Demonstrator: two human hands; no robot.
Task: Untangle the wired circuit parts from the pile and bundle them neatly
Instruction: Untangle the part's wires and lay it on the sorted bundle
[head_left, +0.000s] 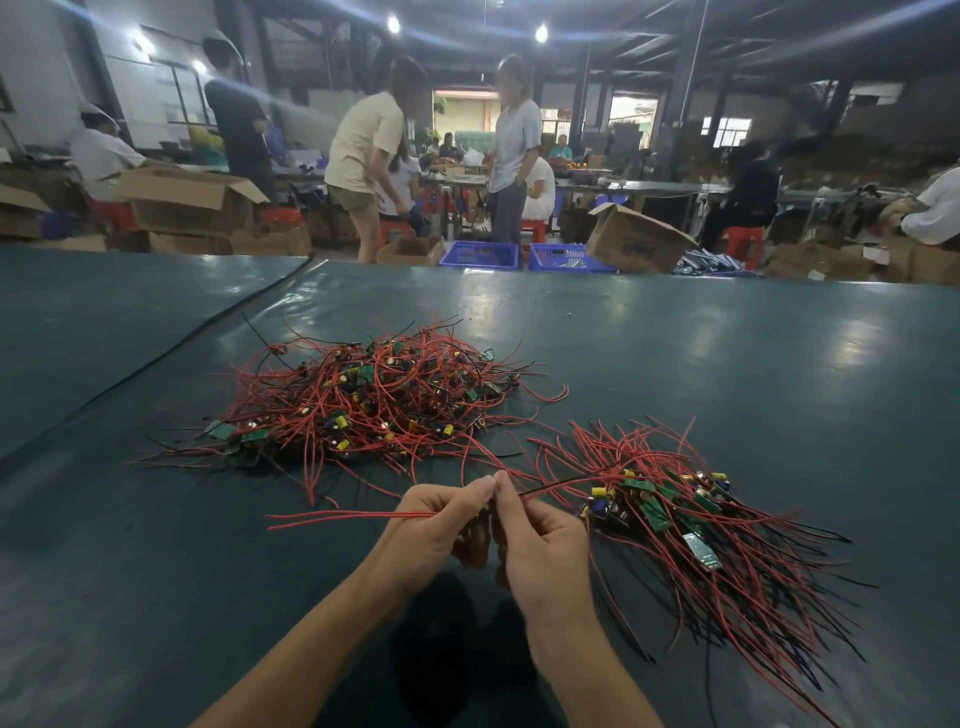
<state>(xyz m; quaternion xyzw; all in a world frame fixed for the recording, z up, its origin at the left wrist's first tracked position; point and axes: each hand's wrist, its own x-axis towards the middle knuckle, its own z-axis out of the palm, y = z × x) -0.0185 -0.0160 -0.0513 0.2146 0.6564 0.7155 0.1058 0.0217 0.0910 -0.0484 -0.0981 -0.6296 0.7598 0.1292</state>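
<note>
A tangled pile (363, 400) of red and black wires with small green circuit boards and yellow capacitors lies on the dark green table (727, 364), ahead and left of centre. To the right lies a sorted bundle (675, 519), boards clustered together, wires fanning toward me. My left hand (436, 525) and my right hand (540, 540) meet in front of the pile, fingertips together. Both pinch red wires (337, 517); loose ends trail left from my left hand, and another red strand runs from the fingertips up toward the pile and bundle.
A dark seam (156, 364) crosses the table diagonally at the left. Beyond the far edge stand cardboard boxes (634, 239), blue crates (480, 254) and several people standing and sitting at other benches.
</note>
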